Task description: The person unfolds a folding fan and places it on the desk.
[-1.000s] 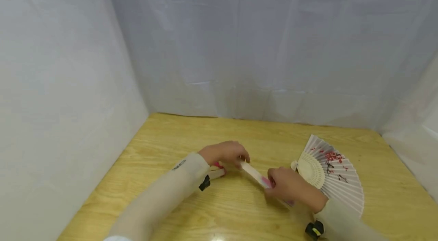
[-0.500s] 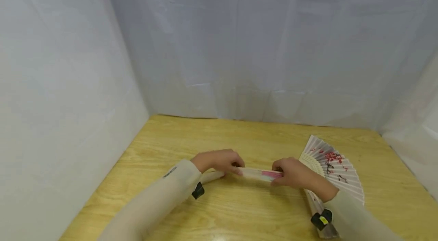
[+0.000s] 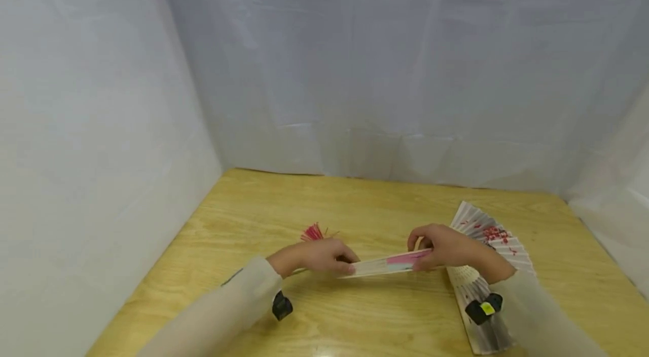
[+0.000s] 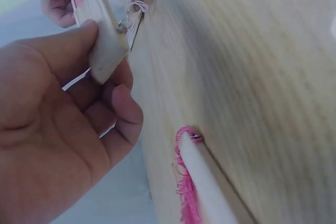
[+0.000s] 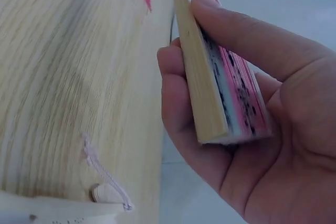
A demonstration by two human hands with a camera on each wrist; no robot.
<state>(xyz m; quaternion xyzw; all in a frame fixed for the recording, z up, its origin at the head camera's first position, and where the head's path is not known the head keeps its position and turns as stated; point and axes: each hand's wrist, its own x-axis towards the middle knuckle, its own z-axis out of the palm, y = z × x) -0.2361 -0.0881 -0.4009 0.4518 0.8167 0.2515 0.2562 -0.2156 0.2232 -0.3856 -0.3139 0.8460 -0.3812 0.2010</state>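
Note:
Between my hands is a folded hand fan with pale wooden ribs and pink and light blue cloth. My left hand pinches its bare rib end; in the left wrist view the thumb lies on the flat of the ribs. My right hand grips the cloth end, and in the right wrist view the thumb lies along one side, the fingers curled behind. Close by the left hand, a second folded fan lies on the table with a pink tassel looped through its end.
A spread fan with red blossoms lies at right on the wooden table, partly hidden by the right forearm. A pale cord hangs from its pivot end. White sheets stand behind and beside the table.
The held fan has swung from slanting down to the right to nearly level, its right end now slightly higher. The right hand has risen; the left has moved nearer and left, uncovering the pink tassel.

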